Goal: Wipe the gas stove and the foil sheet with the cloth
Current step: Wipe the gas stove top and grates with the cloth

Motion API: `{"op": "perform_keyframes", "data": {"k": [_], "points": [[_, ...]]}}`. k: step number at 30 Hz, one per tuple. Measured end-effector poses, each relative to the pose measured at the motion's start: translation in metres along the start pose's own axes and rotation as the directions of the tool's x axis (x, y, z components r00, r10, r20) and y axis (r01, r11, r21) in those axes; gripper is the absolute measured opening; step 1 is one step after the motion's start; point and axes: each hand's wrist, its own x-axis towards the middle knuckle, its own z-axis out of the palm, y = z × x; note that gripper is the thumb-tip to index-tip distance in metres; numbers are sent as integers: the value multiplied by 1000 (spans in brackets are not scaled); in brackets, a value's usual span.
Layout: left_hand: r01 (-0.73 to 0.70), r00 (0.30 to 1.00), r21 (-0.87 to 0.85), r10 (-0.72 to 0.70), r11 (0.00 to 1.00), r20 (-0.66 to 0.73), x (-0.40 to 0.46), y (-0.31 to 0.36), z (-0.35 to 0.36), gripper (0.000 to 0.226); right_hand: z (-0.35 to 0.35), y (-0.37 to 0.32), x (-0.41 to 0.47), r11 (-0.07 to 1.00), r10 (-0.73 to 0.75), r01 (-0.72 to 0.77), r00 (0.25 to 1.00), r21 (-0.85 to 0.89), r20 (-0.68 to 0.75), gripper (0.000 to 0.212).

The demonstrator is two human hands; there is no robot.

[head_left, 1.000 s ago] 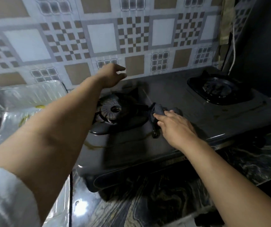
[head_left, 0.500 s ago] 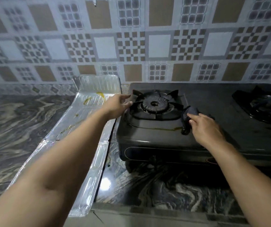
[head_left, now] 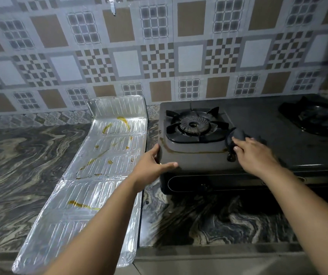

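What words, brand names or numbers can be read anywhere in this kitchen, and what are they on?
None: no readable text shows anywhere.
Gas stove: its front panel carries only a thin outline, no legible lettering.
Foil sheet: embossed ribs and yellow stains, no print.
Wall tiles: checks and squares only.
Cloth under the right hand: plain dark.
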Motion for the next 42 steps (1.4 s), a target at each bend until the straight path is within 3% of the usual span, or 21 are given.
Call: {"op": "perform_keyframes", "data": {"k": [2, 6, 14, 24, 33, 37, 42], "points": [[-29, 999, -55, 27, 998, -34, -4, -7, 6, 91, 2, -3, -1, 999, 14, -14, 1000, -31, 7, 44], [-90, 991, -114, 78, 989, -111, -2, -29, 12, 87, 5, -10, -2, 998, 33, -32, 999, -61, 18, 44], [-120, 988, -124, 106, 985, -114, 2, -49, 10, 101, 11, -33, -11, 997, 23, -22, 1000, -70, 1, 44], [-133, 984, -138, 114, 981, -140, 2, -55, 11, 112, 17, -74, -27, 985, -173, 173, 984, -9, 39, 42], [-130, 982, -127, 109, 983, -157, 4, -56, 12, 113, 15, -123, -18, 911, -409, 410, 896, 29, 175, 42], [-128, 979, -128, 104, 983, -176, 4, -58, 13, 109, 24, -140, 4, 851, -509, 524, 837, -28, 202, 41], [-132, 976, -125, 107, 983, -189, 4, -58, 15, 103, 22, -163, 23, 836, -465, 521, 840, -175, 281, 46]]}}
